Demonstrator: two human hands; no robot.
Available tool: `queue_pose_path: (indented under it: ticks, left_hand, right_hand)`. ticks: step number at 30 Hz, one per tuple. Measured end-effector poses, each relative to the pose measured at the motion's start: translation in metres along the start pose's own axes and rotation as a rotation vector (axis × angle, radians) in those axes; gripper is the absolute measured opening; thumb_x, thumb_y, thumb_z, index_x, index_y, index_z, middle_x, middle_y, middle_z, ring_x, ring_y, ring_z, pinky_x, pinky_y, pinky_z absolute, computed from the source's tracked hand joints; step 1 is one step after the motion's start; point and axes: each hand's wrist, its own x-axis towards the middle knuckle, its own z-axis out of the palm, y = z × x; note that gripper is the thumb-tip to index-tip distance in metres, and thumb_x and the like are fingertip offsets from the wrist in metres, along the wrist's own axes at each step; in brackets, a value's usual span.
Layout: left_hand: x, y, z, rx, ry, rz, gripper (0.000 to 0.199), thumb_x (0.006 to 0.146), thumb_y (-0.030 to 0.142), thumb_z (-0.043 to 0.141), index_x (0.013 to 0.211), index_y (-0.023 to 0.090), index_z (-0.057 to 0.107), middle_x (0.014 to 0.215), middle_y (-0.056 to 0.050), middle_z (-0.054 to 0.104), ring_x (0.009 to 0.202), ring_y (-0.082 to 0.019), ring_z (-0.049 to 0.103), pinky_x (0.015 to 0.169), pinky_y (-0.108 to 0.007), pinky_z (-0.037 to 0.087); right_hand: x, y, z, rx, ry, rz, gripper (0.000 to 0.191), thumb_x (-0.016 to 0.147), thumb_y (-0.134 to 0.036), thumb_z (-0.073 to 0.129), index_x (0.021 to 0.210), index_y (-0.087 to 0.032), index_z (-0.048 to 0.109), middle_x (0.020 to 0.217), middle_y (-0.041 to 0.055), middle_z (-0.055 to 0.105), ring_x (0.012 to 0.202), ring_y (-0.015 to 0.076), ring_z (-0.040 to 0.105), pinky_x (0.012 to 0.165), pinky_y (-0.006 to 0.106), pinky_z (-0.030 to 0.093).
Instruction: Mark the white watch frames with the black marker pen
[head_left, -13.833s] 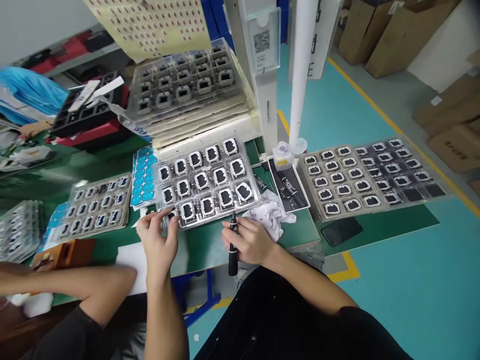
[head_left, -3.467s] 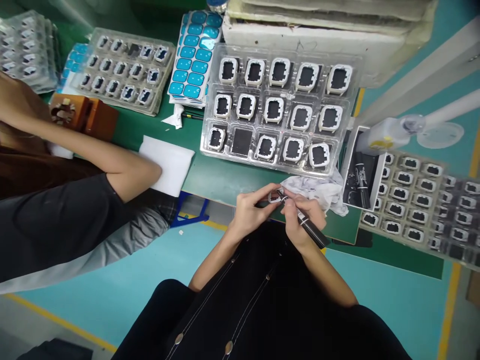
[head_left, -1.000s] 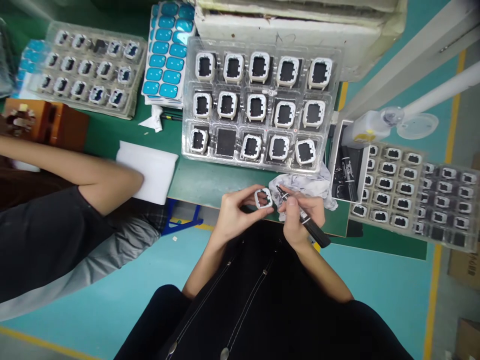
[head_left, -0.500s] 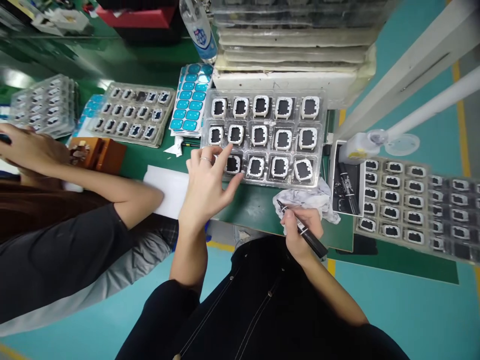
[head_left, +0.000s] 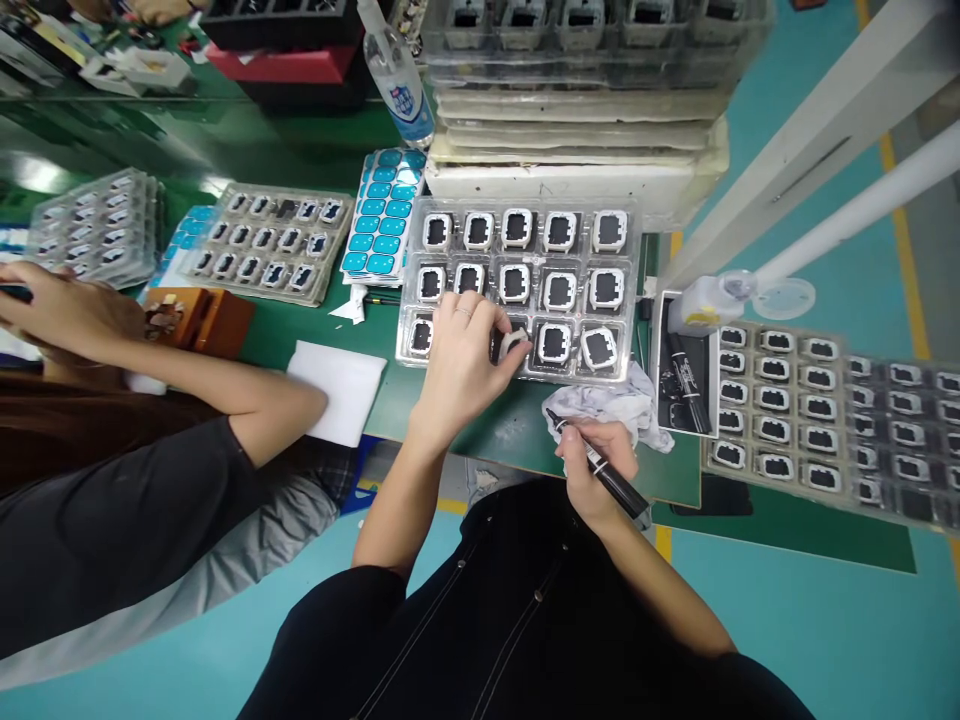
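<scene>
My left hand (head_left: 471, 350) is over the front row of a clear plastic tray (head_left: 517, 374). Its thumb and fingers close on a white frame part (head_left: 514, 341), which is tilted in its pocket. Other white square frames with dark centres, such as one at the front right (head_left: 599, 348), sit in the tray's pockets. My right hand (head_left: 598, 470) grips a black marker (head_left: 619, 487), its dark tip bare and pointing up and left. Beneath the marker tip and beyond the hand lies a crumpled white cloth (head_left: 619, 402).
Blue sticker sheets (head_left: 382, 215) and a bottle (head_left: 401, 90) stand left of tall stacked trays (head_left: 577, 175). A black-lined box (head_left: 688, 385) and more filled trays (head_left: 799, 405) are at right. A co-worker's arm (head_left: 202, 375) reaches in from the left, near a folded white cloth (head_left: 337, 390).
My left hand has moved right along the front row and taken hold of a white frame, now tilted. My right hand still holds the marker in nearly the same place. The view has shifted slightly.
</scene>
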Motion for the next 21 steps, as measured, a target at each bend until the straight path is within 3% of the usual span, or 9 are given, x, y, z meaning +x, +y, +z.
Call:
queue_pose_path:
  ticks: [3,5,7,10,13,15,18,21]
  left_hand:
    - [-0.017,0.010,-0.003,-0.258,0.080,0.009,0.034,0.105,0.025,0.084,0.096,0.026,0.052,0.099,-0.002,0.077,0.097,-0.021,0.074,0.089,-0.037,0.059]
    - [-0.038,0.021,-0.005,-0.495,0.144,-0.071,0.032,0.105,0.026,0.085,0.103,0.026,0.054,0.098,0.000,0.080,0.089,-0.017,0.080,0.080,-0.031,0.062]
    - [-0.060,0.034,-0.005,-0.736,0.174,-0.223,0.029,0.107,0.028,0.085,0.111,0.027,0.057,0.096,0.001,0.082,0.078,-0.016,0.082,0.066,-0.026,0.062]
    - [-0.088,0.049,0.000,-0.994,0.108,-0.524,0.030,0.107,0.037,0.086,0.111,0.026,0.058,0.093,-0.001,0.083,0.068,-0.017,0.081,0.049,-0.021,0.058]
    - [-0.105,0.052,0.013,-1.147,-0.051,-0.769,0.042,0.096,0.045,0.096,0.113,0.023,0.063,0.099,-0.003,0.082,0.076,-0.017,0.082,0.059,-0.024,0.066]
    - [-0.111,0.048,0.024,-1.198,-0.142,-0.830,0.053,0.086,0.044,0.104,0.119,0.022,0.068,0.105,-0.004,0.082,0.084,-0.016,0.081,0.074,-0.026,0.070]
    - [-0.115,0.042,0.036,-1.188,-0.193,-0.786,0.061,0.078,0.039,0.109,0.124,0.022,0.073,0.108,-0.005,0.081,0.099,-0.018,0.081,0.090,-0.027,0.069]
    - [-0.114,0.038,0.040,-1.106,-0.239,-0.688,0.060,0.081,0.036,0.106,0.131,0.023,0.075,0.113,-0.008,0.081,0.108,-0.022,0.080,0.096,-0.032,0.067]
  right_hand:
    - [0.000,0.000,0.000,0.009,0.005,0.006,0.015,0.110,-0.037,0.082,0.108,-0.026,0.071,0.092,0.0028,0.083,0.063,0.0182,0.076,0.060,0.031,0.065]
    - [-0.001,0.000,0.000,0.017,0.011,0.009,0.016,0.111,-0.038,0.080,0.108,-0.026,0.070,0.087,0.0011,0.081,0.062,0.0184,0.075,0.059,0.031,0.065]
    - [0.000,-0.001,0.001,0.028,0.008,0.011,0.016,0.111,-0.038,0.080,0.108,-0.026,0.069,0.082,-0.0009,0.078,0.061,0.0181,0.075,0.061,0.031,0.065]
    - [0.001,-0.004,0.002,0.044,0.010,0.014,0.017,0.112,-0.038,0.079,0.107,-0.026,0.068,0.076,-0.0033,0.074,0.059,0.0177,0.074,0.062,0.031,0.066]
    - [0.003,-0.010,0.003,0.045,0.041,0.016,0.020,0.112,-0.041,0.078,0.107,-0.026,0.066,0.076,-0.0037,0.073,0.058,0.0173,0.073,0.060,0.031,0.065]
    - [0.005,-0.013,0.003,0.055,0.050,0.016,0.021,0.112,-0.041,0.078,0.107,-0.026,0.065,0.077,-0.0039,0.074,0.058,0.0164,0.073,0.061,0.030,0.066]
    - [0.007,-0.015,0.003,0.079,0.030,0.020,0.021,0.113,-0.042,0.078,0.107,-0.027,0.064,0.075,-0.0047,0.074,0.061,0.0172,0.076,0.067,0.031,0.069]
    - [0.005,-0.013,0.003,0.069,0.005,0.035,0.022,0.113,-0.044,0.078,0.108,-0.028,0.064,0.074,-0.0036,0.074,0.068,0.0213,0.081,0.071,0.035,0.072]
